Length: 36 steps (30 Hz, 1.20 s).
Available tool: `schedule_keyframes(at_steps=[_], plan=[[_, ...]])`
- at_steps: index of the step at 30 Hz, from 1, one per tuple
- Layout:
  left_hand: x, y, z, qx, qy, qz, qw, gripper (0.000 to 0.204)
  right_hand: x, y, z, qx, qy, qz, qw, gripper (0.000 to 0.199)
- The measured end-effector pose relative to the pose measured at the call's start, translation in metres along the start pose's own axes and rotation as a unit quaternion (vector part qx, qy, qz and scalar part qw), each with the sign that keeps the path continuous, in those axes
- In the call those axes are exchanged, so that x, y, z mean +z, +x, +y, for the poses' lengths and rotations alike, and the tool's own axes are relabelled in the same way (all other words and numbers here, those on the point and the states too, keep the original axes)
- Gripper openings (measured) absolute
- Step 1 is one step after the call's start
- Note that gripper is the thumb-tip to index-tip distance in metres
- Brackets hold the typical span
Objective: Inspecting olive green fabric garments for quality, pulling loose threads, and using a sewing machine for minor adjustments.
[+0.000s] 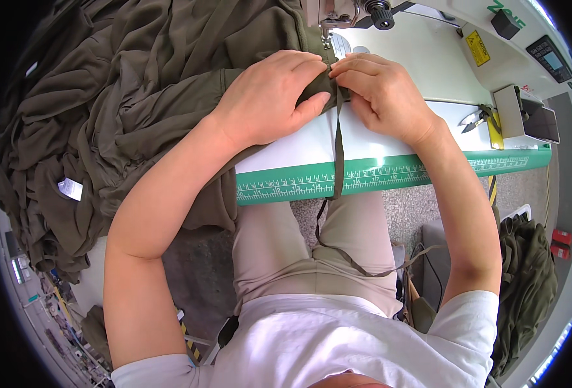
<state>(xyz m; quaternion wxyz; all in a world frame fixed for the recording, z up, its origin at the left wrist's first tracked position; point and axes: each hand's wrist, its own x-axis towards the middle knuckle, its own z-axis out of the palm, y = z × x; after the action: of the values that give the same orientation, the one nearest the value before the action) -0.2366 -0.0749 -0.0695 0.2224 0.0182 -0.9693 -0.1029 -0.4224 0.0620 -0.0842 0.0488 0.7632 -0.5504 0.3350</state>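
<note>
head view | from the wearer's head | facing down — wide fisheye | close — lap (270,239) to sewing machine (422,55)

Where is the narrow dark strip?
Right of centre in the head view, the strip runs from the right hand over the green edge onto the lap.

Small snips (475,118) lie just beside an open box (508,115) at the right.

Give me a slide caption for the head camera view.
Left hand on olive fabric, right hand at a narrow strip, near the sewing machine presser foot.
</note>
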Motion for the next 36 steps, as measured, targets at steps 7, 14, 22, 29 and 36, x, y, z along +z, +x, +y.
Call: schedule_keyframes(at_steps=[7,14,22,29,36], plan=[[0.003,0.003,-0.008,0.046,-0.004,0.009,0.999,0.033,0.002,0.000,0.004,0.076,0.088,0.008,0.993,0.018],[0.002,0.004,-0.008,0.043,-0.024,0.007,0.999,0.035,0.004,0.000,0.001,0.210,0.179,0.079,0.958,0.017],[0.003,0.006,-0.009,0.038,-0.032,0.022,0.999,0.032,0.007,-0.005,0.006,0.092,0.092,0.055,0.990,0.019],[0.004,0.007,-0.012,0.047,-0.031,0.022,0.998,0.032,0.006,-0.003,0.004,0.097,0.073,0.020,0.992,0.016],[0.007,0.011,-0.019,0.039,-0.031,0.028,0.998,0.032,0.007,0.001,0.004,0.099,0.059,0.009,0.993,0.017]])
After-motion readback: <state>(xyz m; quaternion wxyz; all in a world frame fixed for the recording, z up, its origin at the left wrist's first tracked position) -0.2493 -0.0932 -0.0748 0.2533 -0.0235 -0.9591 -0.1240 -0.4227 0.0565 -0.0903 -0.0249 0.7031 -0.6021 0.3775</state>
